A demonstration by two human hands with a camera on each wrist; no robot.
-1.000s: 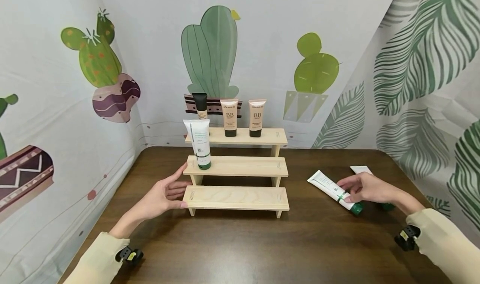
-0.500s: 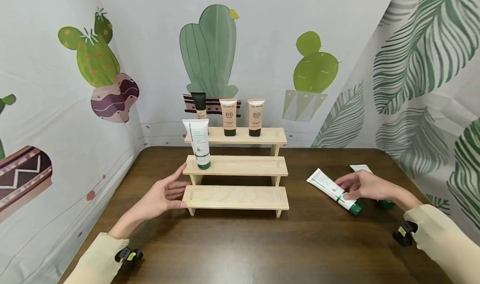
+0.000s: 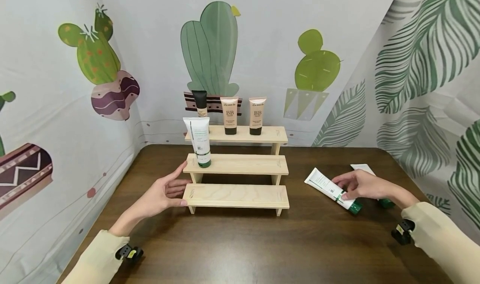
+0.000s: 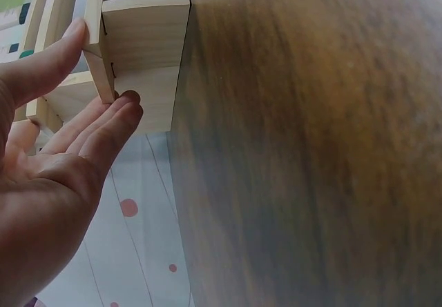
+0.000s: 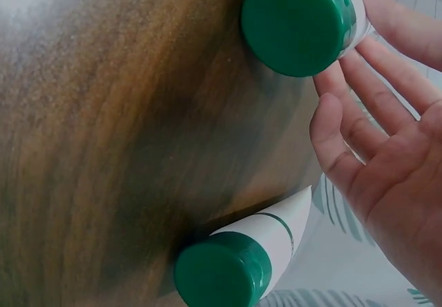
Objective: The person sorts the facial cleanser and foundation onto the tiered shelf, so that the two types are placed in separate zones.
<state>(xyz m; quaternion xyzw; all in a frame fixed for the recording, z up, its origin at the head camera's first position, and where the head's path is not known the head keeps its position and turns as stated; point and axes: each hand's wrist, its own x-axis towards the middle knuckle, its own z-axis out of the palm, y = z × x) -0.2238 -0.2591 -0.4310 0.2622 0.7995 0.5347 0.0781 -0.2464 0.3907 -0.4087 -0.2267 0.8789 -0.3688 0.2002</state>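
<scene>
In the head view, a three-step wooden display rack (image 3: 236, 194) stands mid-table. My left hand (image 3: 159, 194) rests against its left end, thumb at the lowest step's front corner. Those fingers (image 4: 103, 131) look fairly straight in the left wrist view and touch the end panel. On the right, my right hand (image 3: 361, 185) pinches a white squeeze tube with a green cap (image 3: 330, 188) between thumb and fingers. Its green cap (image 5: 293, 24) faces the right wrist camera. A second white tube (image 3: 363, 167) lies behind that hand, partly hidden; its green cap (image 5: 214, 272) shows in the right wrist view.
A white tube (image 3: 198, 140) stands cap-down at the left of the middle step. On the top step stand two beige BB cream tubes (image 3: 230, 113) and a black-topped tube (image 3: 200, 101), partly hidden. Printed cloth (image 3: 262, 46) hangs behind the brown table (image 3: 240, 246).
My right hand has shifted slightly left, and the tube it pinches has moved a little left with it. My left hand stays against the rack.
</scene>
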